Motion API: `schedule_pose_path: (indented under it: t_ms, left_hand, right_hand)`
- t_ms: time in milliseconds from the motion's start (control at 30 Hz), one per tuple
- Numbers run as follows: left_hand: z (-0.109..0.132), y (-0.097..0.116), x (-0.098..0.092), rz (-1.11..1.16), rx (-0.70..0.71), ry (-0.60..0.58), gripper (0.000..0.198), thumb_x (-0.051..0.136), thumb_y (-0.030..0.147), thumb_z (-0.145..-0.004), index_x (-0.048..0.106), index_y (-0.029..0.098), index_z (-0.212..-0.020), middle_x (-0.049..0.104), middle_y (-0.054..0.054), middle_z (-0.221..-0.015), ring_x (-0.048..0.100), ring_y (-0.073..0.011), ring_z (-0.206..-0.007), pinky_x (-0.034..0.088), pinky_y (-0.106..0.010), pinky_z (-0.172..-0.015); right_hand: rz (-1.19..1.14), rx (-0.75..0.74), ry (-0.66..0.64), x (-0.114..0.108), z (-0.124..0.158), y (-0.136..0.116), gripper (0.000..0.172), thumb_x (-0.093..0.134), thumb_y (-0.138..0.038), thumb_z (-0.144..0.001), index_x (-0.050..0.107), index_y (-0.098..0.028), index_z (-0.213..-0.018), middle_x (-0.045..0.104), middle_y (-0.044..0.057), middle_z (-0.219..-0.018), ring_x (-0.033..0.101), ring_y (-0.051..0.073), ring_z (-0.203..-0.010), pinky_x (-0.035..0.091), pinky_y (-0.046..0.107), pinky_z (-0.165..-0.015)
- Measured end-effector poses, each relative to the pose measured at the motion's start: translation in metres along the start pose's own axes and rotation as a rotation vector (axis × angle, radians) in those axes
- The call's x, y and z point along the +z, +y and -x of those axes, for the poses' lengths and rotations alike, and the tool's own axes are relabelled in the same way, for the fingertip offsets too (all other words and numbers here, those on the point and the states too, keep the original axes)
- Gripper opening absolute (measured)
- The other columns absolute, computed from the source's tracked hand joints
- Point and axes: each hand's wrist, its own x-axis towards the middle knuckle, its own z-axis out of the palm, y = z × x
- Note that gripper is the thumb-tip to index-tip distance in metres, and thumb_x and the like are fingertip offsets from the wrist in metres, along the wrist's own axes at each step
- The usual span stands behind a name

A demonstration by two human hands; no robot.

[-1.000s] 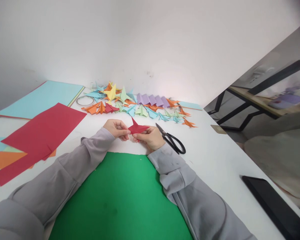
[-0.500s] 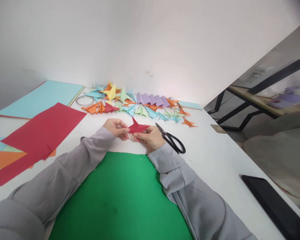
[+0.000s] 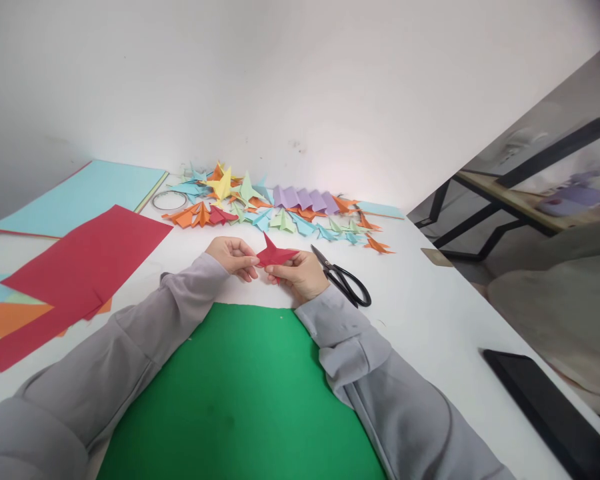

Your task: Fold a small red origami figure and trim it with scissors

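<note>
A small red folded paper figure (image 3: 275,255) with pointed tips is held up between both hands, just beyond the far edge of a green sheet (image 3: 250,387). My left hand (image 3: 234,257) pinches its left tip between thumb and fingers. With the thumb on top, my right hand (image 3: 304,275) grips its right side; the fingers beneath are partly hidden. Black-handled scissors (image 3: 347,283) lie right beside my right hand, blades pointing away. Behind the hands, folded paper figures (image 3: 283,221) in orange, green, blue, yellow and red lie in a row.
Red paper (image 3: 93,257) lies at left over orange and blue pieces, with a light blue sheet stack (image 3: 80,197) behind it. A tape roll (image 3: 169,200) and pleated purple paper (image 3: 305,199) sit near the wall. At right is a black flat object (image 3: 545,407).
</note>
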Motion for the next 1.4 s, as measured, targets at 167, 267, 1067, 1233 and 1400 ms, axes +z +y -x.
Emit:
schedule_pose_path:
  t_ms: [167,267,1067,1233,1400]
  left_hand:
    - [0.000,0.000,0.001,-0.007,-0.019,0.020,0.032,0.081,0.019,-0.052,0.052,0.010,-0.061,0.062,-0.005,-0.042,0.060,-0.0156,-0.039,0.050,-0.023,-0.038]
    - [0.000,0.000,0.002,0.016,-0.008,0.044,0.037,0.079,0.013,-0.054,0.045,0.013,-0.068,0.061,-0.003,-0.042,0.061,-0.0186,-0.040,0.050,-0.025,-0.038]
    - [-0.002,-0.009,0.003,-0.006,0.111,0.003,0.058,0.085,0.025,-0.041,0.039,0.017,-0.076,0.057,0.005,-0.040,0.058,-0.0166,-0.036,0.049,-0.025,-0.035]
    - [-0.002,-0.006,0.002,0.002,0.080,0.018,0.062,0.086,0.031,-0.036,0.040,0.017,-0.074,0.060,0.003,-0.042,0.058,-0.0158,-0.036,0.049,-0.025,-0.035]
    - [-0.003,-0.005,0.001,-0.002,0.067,0.015,0.064,0.086,0.033,-0.033,0.039,0.016,-0.074,0.060,0.002,-0.041,0.057,-0.0149,-0.035,0.049,-0.024,-0.034]
  right_hand:
    - [0.000,-0.005,-0.001,0.000,0.000,0.000,0.023,0.080,-0.019,-0.047,0.068,-0.012,-0.065,0.064,0.001,-0.047,0.055,0.010,-0.040,0.041,0.023,-0.042]
    - [-0.007,0.001,0.003,0.001,0.000,0.000,0.022,0.080,-0.019,-0.046,0.068,-0.012,-0.064,0.064,0.001,-0.046,0.054,0.010,-0.040,0.040,0.022,-0.041]
    - [-0.078,0.045,-0.066,0.001,0.002,-0.004,0.022,0.080,-0.024,-0.050,0.069,-0.011,-0.064,0.066,0.003,-0.051,0.057,0.012,-0.043,0.046,0.025,-0.045]
    - [-0.137,0.077,-0.079,0.001,0.003,-0.007,0.023,0.078,-0.031,-0.054,0.067,-0.012,-0.061,0.067,0.004,-0.055,0.060,0.013,-0.046,0.051,0.027,-0.050]
    - [-0.008,0.037,-0.077,0.002,0.003,-0.003,0.024,0.080,-0.030,-0.053,0.066,-0.011,-0.058,0.064,0.002,-0.049,0.057,0.010,-0.041,0.047,0.021,-0.042]
